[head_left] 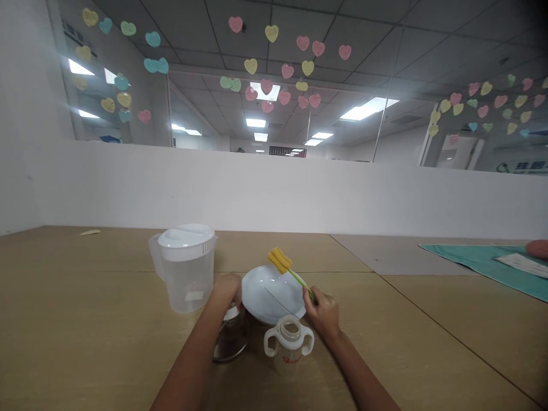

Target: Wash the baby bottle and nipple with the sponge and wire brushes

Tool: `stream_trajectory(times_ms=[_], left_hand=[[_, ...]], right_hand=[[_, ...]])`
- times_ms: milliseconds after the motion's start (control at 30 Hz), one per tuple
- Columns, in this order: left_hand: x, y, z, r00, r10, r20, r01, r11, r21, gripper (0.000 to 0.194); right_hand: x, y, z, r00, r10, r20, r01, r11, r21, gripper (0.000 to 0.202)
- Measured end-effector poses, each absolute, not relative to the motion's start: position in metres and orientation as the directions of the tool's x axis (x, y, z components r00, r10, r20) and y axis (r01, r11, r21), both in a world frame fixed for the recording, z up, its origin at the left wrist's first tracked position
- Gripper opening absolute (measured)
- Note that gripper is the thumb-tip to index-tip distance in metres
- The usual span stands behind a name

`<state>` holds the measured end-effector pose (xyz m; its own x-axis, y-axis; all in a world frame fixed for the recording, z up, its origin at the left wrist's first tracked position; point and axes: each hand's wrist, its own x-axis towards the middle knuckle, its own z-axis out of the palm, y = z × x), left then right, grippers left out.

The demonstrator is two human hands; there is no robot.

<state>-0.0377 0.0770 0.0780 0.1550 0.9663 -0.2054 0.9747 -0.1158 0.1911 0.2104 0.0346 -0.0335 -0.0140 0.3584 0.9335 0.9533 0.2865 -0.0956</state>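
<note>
My right hand (323, 313) is closed around the green handle of a bottle brush (280, 261). Its yellow sponge head is raised over a white bowl (261, 294). My left hand (229, 288) is bent downward at the bowl's left side, blurred, with its fingers mostly hidden. Just beneath it is a white ring-shaped part (232, 313), above a dark, shiny round dish (229, 348); whether the hand grips that part is unclear. In front of the bowl stands an uncapped clear baby bottle (290, 359) with two white handles, upright and untouched. A thin pale line crosses the bowl.
A translucent lidded pitcher (188, 279) stands left of the bowl, close beyond my left forearm. At the far right lies a teal cloth (479, 257) with a white paper-like sheet on it. A white wall (257, 194) bounds the table's back edge.
</note>
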Motion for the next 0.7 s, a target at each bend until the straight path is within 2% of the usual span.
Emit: stream_trajectory(times_ms=[100,233,367,600,700], left_hand=[[-0.036,0.079,0.079,0.048,0.897,-0.44,0.998,-0.03,0.047,0.02],[-0.036,0.08,0.079,-0.016,0.847,-0.531,1.0,0.002,-0.026,0.026],[-0.037,0.077,0.081,-0.035,0.832,-0.554,0.999,0.015,-0.04,0.031],[-0.043,0.067,0.092,0.077,0.828,-0.556,0.997,-0.057,0.054,0.026],[-0.046,0.066,0.093,0.134,0.871,-0.472,0.99,-0.101,0.093,0.025]], right_hand=[[0.211,0.035,-0.034,-0.013,0.359,0.933,0.954,0.284,-0.096,0.046],[0.211,0.035,-0.035,-0.015,0.369,0.929,0.954,0.285,-0.098,0.046],[0.211,0.035,-0.035,-0.02,0.385,0.923,0.949,0.297,-0.104,0.046],[0.211,0.035,-0.034,-0.01,0.387,0.922,0.95,0.291,-0.112,0.047],[0.211,0.035,-0.034,-0.016,0.39,0.921,0.948,0.299,-0.11,0.048]])
